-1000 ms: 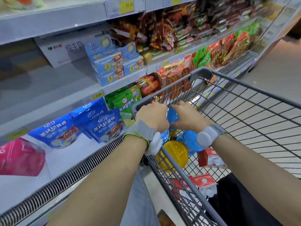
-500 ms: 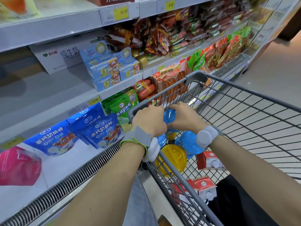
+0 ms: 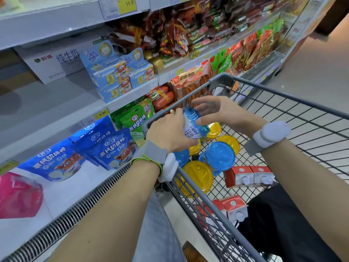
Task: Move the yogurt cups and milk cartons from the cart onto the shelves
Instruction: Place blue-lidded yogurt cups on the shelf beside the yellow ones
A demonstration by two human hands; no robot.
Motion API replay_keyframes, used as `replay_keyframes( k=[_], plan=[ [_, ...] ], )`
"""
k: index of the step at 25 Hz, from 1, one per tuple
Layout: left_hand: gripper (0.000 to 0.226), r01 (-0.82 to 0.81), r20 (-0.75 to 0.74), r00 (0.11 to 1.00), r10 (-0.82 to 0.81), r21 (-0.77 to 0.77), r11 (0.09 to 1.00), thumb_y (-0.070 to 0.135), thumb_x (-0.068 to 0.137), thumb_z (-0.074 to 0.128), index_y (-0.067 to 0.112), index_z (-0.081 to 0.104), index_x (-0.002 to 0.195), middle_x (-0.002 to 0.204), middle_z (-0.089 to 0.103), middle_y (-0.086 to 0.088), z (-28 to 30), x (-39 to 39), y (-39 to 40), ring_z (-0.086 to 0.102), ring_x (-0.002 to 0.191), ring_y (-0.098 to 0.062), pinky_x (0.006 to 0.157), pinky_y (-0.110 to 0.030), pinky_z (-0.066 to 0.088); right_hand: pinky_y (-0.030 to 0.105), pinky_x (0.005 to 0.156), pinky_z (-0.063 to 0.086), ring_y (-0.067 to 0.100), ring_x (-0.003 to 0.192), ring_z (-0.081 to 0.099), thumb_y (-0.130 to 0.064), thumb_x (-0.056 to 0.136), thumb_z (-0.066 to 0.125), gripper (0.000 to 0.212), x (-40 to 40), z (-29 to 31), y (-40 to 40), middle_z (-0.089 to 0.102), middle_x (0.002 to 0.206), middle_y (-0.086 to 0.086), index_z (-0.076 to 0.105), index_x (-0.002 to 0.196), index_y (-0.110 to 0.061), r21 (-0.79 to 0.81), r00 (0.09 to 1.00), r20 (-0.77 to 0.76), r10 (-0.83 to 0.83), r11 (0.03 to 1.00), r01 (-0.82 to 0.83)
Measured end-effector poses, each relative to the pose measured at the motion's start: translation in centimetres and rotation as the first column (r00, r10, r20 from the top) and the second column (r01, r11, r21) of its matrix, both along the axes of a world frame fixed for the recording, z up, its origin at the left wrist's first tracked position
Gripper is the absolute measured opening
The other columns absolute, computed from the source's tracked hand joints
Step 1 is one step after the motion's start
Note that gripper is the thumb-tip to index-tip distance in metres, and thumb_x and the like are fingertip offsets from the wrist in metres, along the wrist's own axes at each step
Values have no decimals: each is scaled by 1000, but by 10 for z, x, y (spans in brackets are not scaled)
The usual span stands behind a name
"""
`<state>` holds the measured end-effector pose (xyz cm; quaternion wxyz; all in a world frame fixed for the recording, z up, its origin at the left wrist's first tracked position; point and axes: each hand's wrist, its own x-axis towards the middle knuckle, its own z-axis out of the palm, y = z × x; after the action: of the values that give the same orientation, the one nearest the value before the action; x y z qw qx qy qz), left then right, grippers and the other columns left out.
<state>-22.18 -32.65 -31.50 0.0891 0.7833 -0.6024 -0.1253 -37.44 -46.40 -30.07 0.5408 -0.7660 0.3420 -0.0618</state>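
My left hand (image 3: 170, 129) grips a blue-lidded yogurt cup (image 3: 194, 123), tilted on its side above the cart's near left corner. My right hand (image 3: 217, 112) hovers just right of the cup with fingers spread; its thumb touches the lid's edge. Inside the wire cart (image 3: 283, 95) lie more yogurt cups, a blue-lidded one (image 3: 220, 156) and a yellow-lidded one (image 3: 198, 176) among them. Red-and-white milk cartons (image 3: 249, 175) sit on the cart floor, and another pair of cartons (image 3: 233, 207) lies nearer me.
Chiller shelves run along the left: blue cheese-stick bags (image 3: 111, 148), green bags (image 3: 137, 121), blue boxed cups (image 3: 119, 76), a white milk case (image 3: 54, 63), sausages (image 3: 162, 97). A bare stretch of middle shelf (image 3: 47, 103) lies at left. A black bag (image 3: 283, 224) fills the cart's near end.
Both hands held the blue-lidded cup low in the cart before. The left hand has lifted it and tipped it sideways, and the right hand has let go and spread its fingers.
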Motion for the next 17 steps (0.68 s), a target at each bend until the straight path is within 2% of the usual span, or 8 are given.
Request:
replay_keyframes(
  k=[3, 5, 7, 8, 10, 12, 14, 17],
  plan=[
    [75, -13, 95, 995, 8, 49, 999, 69, 72, 73, 13, 45, 112, 93, 53, -1, -1, 0, 1, 51, 78, -25, 59, -33, 39, 34, 95, 56, 13, 118, 63, -31, 78, 85, 89, -6, -10, -3, 52, 145, -1, 38, 154, -22, 49, 964, -210, 165, 986, -158],
    [71, -29, 87, 996, 26, 30, 999, 70, 70, 73, 14, 44, 102, 81, 47, 4, -2, -1, 1, 52, 75, -25, 55, -30, 35, 38, 100, 53, 17, 119, 60, -44, 74, 87, 96, -11, -16, -3, 51, 145, 0, 37, 152, -19, -15, 817, -514, 261, 950, -313],
    [71, -33, 73, 997, 32, 17, 999, 72, 68, 73, 15, 44, 98, 75, 44, 6, -2, -2, -1, 52, 69, -22, 49, -29, 32, 44, 96, 54, 24, 113, 61, -56, 72, 82, 84, -15, -26, 2, 59, 134, 3, 51, 139, -16, -198, 609, -775, 168, 850, -487],
    [72, -33, 75, 997, 31, 23, 999, 74, 68, 73, 14, 45, 98, 75, 44, 6, -1, -2, -1, 50, 64, -19, 48, -28, 31, 47, 91, 56, 30, 109, 63, -60, 71, 79, 79, -17, -33, 7, 63, 127, 9, 58, 130, -13, -273, 556, -826, 97, 794, -543],
    [75, -29, 81, 996, 26, 41, 999, 76, 67, 73, 14, 44, 98, 75, 46, 5, 1, -2, -2, 45, 59, -12, 47, -27, 32, 49, 82, 58, 35, 98, 65, -65, 68, 77, 77, -19, -41, 17, 65, 112, 14, 60, 119, -10, -336, 519, -854, 19, 742, -580],
    [74, -28, 83, 996, 25, 40, 999, 77, 67, 72, 15, 44, 98, 75, 48, 5, 1, -1, -1, 45, 59, -11, 46, -27, 32, 45, 75, 58, 31, 91, 64, -65, 67, 79, 77, -18, -39, 27, 59, 106, 8, 53, 117, -14, -346, 478, -877, -41, 744, -572],
    [73, -34, 72, 997, 33, 11, 999, 76, 66, 73, 16, 45, 97, 77, 48, 5, 1, -2, -2, 47, 62, -14, 46, -27, 30, 44, 70, 54, 30, 95, 62, -61, 69, 82, 77, -17, -35, 36, 55, 109, 6, 46, 119, -16, -328, 425, -901, -83, 771, -546],
    [73, -54, 55, 997, 54, -15, 998, 77, 66, 72, 17, 46, 99, 80, 48, 4, 0, -3, 0, 55, 73, -21, 52, -29, 34, 45, 74, 56, 32, 94, 61, -54, 71, 83, 73, -13, -37, 42, 54, 112, 7, 44, 119, -15, -329, 436, -897, -76, 773, -542]
  ],
)
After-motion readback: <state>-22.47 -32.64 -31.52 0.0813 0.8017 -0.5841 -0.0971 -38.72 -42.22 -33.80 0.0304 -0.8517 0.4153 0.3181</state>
